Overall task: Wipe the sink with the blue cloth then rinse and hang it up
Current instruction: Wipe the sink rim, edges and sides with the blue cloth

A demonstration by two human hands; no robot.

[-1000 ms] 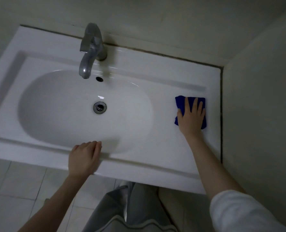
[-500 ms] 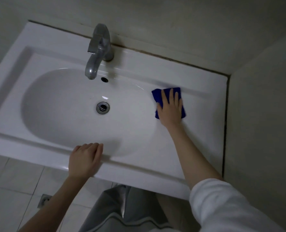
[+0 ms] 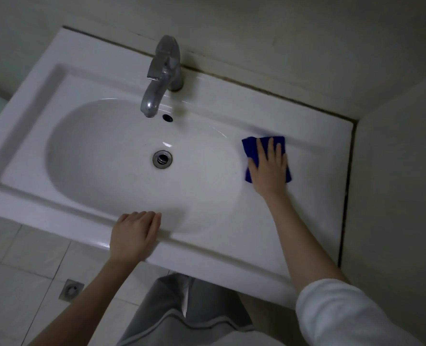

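A folded blue cloth (image 3: pixel 250 148) lies on the flat right ledge of the white sink (image 3: pixel 314 196), just beside the oval basin. My right hand (image 3: pixel 269 168) presses flat on the cloth with straight, spread fingers and covers most of it. My left hand (image 3: pixel 134 233) rests on the sink's front rim, fingers bent over the edge toward the basin, holding nothing. The chrome tap (image 3: pixel 160 76) stands at the back centre, and no water runs from it. The drain (image 3: pixel 162 159) is at the basin's middle.
A wall (image 3: pixel 401 196) closes in directly right of the sink, and another wall runs behind it. Below the front rim are pale floor tiles with a floor drain (image 3: pixel 70 289). My grey-clad legs (image 3: pixel 182 313) stand under the sink's edge.
My right hand slid the cloth along the right ledge, from near the right wall leftward to the basin's edge. My left hand stayed on the front rim. The view shifted slightly.
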